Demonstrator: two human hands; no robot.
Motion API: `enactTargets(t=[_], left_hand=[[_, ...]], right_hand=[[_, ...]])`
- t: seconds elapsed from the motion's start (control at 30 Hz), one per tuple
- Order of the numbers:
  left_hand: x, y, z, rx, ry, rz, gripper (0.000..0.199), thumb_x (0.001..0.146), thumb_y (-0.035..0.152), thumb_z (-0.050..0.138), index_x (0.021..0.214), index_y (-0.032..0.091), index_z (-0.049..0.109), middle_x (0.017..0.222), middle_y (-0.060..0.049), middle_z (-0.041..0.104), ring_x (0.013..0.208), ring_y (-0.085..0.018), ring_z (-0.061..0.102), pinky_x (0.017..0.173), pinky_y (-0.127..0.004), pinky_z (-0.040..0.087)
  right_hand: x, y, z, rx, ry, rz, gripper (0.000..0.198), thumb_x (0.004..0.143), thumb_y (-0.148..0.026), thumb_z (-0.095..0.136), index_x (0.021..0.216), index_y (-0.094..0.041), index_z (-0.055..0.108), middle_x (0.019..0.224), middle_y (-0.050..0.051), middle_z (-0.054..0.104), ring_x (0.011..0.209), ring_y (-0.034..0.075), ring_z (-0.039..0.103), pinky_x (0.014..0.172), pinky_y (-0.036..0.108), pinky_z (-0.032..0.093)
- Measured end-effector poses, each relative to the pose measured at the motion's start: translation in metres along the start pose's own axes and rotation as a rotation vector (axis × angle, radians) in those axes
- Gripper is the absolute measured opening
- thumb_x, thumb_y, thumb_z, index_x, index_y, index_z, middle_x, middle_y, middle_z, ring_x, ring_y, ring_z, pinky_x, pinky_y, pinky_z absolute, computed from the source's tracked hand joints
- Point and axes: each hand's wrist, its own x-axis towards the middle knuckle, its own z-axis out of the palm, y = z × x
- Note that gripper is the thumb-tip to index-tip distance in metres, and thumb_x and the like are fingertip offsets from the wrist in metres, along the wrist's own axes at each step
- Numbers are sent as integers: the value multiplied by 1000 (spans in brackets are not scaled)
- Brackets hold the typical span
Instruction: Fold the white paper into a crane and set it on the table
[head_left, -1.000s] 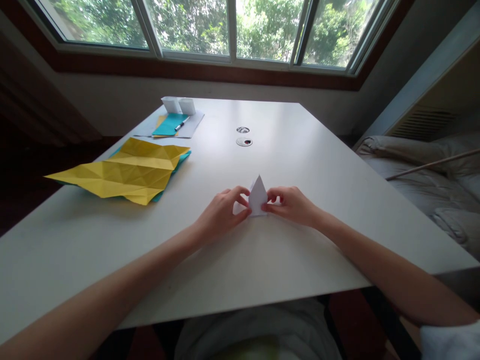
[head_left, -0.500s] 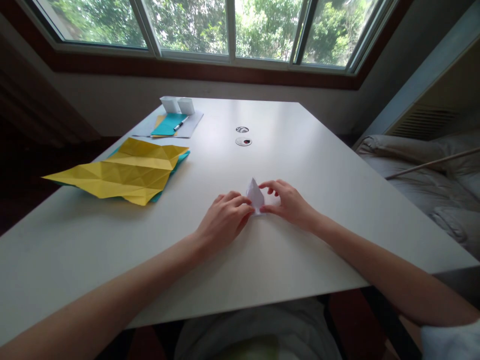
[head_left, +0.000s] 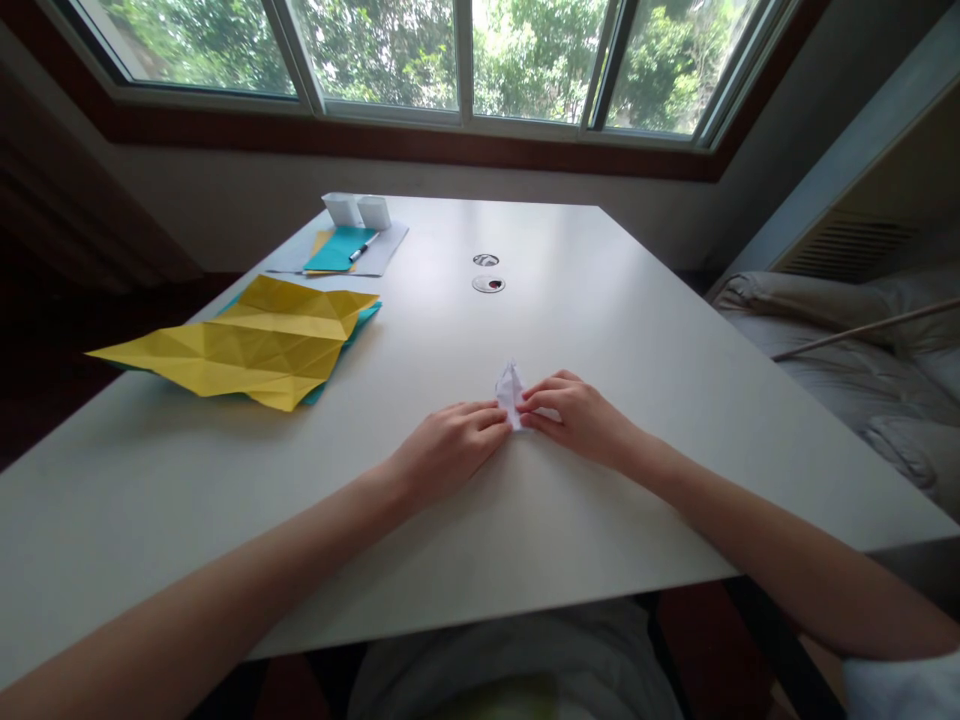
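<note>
A small piece of folded white paper (head_left: 511, 388) with a pointed top lies on the white table (head_left: 600, 520) in front of me. From the left, my left hand (head_left: 459, 438) holds its lower left edge under the fingertips. My right hand (head_left: 577, 412) pinches the paper's right side, fingers and thumb close together. The fingertips of both hands nearly meet over the lower part of the paper and cover some of its folds.
Creased yellow paper (head_left: 255, 340) lies over teal paper (head_left: 367, 318) on the left. Farther back are two white paper boxes (head_left: 358, 211), a teal sheet (head_left: 339, 250) and a pen (head_left: 364, 247). Two round inserts (head_left: 488, 285) sit in the tabletop near the middle.
My right index finger has come down from the paper's upper right edge to its lower right side. The paper's top looks lower and wider, and the left fingers lie flatter.
</note>
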Motion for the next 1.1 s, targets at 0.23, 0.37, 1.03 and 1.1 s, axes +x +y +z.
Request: enactTargets(t=[0.23,0.37,1.03,1.1], left_hand=[[1,7,-4,164,-103,115,23,83,6,44,98,7,61,103,-14,65,98,-22,61,82,-31,52],[0,7,-8,146,-174,96,24,84,7,42,99,10,60,105,-12,64,96,-20,62,80,-27,51],[-1,-1,-16,-42,-329,14,31,83,9,39,110,16,52,116,-11,55,93,-19,61,81,-32,49],[-2,0,-16,-80,-298,7,30,84,9,38,109,15,53,115,-12,55,96,-20,59,84,-33,48]], right_hand=[[-1,-1,1,-49,-2,48,16,81,-32,59,87,-21,68,92,5,67,89,19,56,80,31,44],[-2,-1,-2,-47,-42,60,18,80,-33,58,91,-22,67,93,4,67,91,20,56,82,32,43],[7,8,-13,-10,-212,213,33,73,-44,64,101,-28,57,107,5,55,101,24,49,86,39,38],[6,11,-11,-40,-161,259,51,68,-49,67,111,-25,53,107,8,55,100,25,49,85,40,39]])
